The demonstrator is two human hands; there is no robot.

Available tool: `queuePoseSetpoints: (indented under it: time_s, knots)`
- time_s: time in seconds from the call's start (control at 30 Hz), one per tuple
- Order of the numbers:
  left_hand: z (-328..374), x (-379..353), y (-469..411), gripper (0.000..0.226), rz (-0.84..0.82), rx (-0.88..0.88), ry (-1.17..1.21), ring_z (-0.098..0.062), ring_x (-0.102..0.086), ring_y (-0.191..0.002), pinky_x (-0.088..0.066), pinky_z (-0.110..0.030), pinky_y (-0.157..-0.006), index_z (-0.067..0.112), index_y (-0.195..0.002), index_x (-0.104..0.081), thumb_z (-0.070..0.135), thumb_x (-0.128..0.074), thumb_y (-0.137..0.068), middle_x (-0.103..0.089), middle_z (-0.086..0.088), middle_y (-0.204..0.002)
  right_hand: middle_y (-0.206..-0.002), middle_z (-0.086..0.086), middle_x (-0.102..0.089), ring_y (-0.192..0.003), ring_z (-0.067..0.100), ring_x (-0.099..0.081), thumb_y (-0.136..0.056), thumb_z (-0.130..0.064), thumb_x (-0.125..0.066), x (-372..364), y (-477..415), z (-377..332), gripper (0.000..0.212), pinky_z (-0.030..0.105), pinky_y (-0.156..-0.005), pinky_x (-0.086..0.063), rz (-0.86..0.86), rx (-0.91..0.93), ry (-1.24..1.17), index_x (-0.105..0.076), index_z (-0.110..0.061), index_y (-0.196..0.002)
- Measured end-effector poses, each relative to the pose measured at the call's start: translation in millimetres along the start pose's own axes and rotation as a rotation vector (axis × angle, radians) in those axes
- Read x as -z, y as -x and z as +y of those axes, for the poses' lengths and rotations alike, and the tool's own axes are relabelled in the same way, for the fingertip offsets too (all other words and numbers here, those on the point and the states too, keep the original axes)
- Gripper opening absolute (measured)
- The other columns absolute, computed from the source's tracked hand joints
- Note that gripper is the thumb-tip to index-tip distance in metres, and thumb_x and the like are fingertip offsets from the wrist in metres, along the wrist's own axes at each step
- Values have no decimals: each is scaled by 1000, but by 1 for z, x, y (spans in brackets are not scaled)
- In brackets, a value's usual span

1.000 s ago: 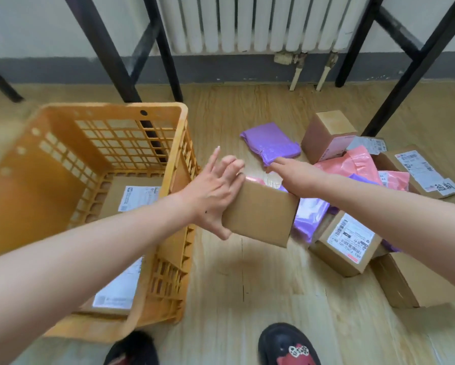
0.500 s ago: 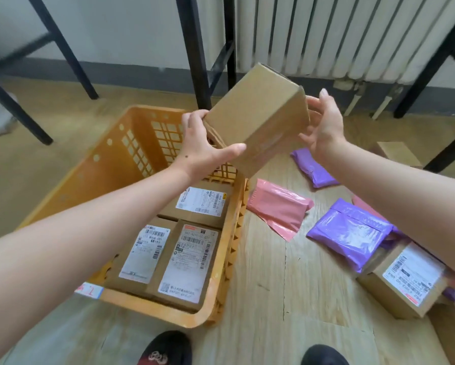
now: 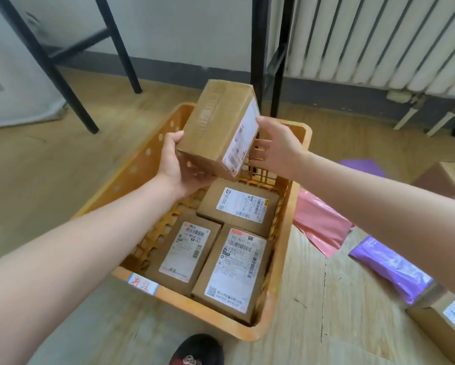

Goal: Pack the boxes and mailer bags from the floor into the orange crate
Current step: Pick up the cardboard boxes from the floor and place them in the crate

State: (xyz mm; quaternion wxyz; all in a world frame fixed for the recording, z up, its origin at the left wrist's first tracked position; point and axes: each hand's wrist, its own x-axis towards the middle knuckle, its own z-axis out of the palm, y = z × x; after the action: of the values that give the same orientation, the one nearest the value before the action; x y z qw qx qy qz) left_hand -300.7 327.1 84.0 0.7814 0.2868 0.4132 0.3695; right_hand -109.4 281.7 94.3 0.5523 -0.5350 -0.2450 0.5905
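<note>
A brown cardboard box [image 3: 216, 127] with a white label on its right face hangs tilted over the far end of the orange crate [image 3: 276, 306]. My left hand [image 3: 176, 164] grips the box from below and at its left edge. My right hand [image 3: 273, 147] is at the labelled face, thumb on the box's upper edge, fingers spread and straight. Three labelled boxes lie flat in the crate: one at the far middle [image 3: 239, 204], one near left [image 3: 184, 251], one near right [image 3: 234, 270].
On the wooden floor right of the crate lie a pink mailer bag [image 3: 318, 222], a purple mailer bag [image 3: 389, 267], a box [image 3: 442, 320] at the lower right and another box [image 3: 450, 177] further back. Black metal legs [image 3: 258, 56] and a radiator [image 3: 379, 40] stand behind. My shoe [image 3: 197, 350] is near the crate.
The box has been carried from above the crate's right rim to over its far end and turned so its label faces right. My right hand's fingers have loosened and spread.
</note>
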Motion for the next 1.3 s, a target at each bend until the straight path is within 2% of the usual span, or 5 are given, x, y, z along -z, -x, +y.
queuePoseSetpoints:
  time_s: [0.4, 0.6, 0.73, 0.97, 1.3]
  knots:
    - [11, 64, -1, 58, -25, 155, -87, -45, -60, -107, -39, -56, -100, 19, -119, -62, 57, -36, -83, -60, -17, -123, -124, 6, -66, -115, 27, -62, -78, -46, -70, -42, -21, 46, 49, 51, -100, -45, -299, -149, 7, -58, -23, -119]
    - [22, 71, -18, 20, 249, -178, -341, -23, -61, -80, -48, -35, -72, 14, -103, -57, 26, -42, -97, -63, -7, -96, -121, 8, -67, -109, 28, -66, -70, -38, -80, -45, -36, 50, 78, 52, -94, -51, -289, -120, 280, -44, -20, -137]
    - [32, 70, -28, 48, 291, -378, -565, -20, -51, -112, -38, -36, -95, 18, -130, -46, 33, -55, -86, -54, -4, -126, -110, 8, -69, -93, 23, -72, -68, -26, -83, -37, -41, 41, 100, 42, -79, -59, -262, -77, 679, -22, -32, -147]
    - [32, 67, -17, 95, -89, -738, -1554, -21, -18, -144, -22, -47, -116, 24, -150, -20, 41, -74, -74, -23, -1, -155, -143, 4, -32, -127, 25, -42, -62, -30, -89, -21, -44, 31, 121, 44, -100, -47, -280, 88, 1506, -3, -44, -145]
    - [-14, 78, -6, 130, -379, -1223, -2529, -38, -19, -136, -6, -53, -116, 9, -149, -7, 65, -76, -53, -21, -20, -142, -137, 7, -46, -111, 22, -58, -64, -28, -87, -20, -40, 20, 119, 41, -94, -52, -367, -42, 1396, -2, -43, -146]
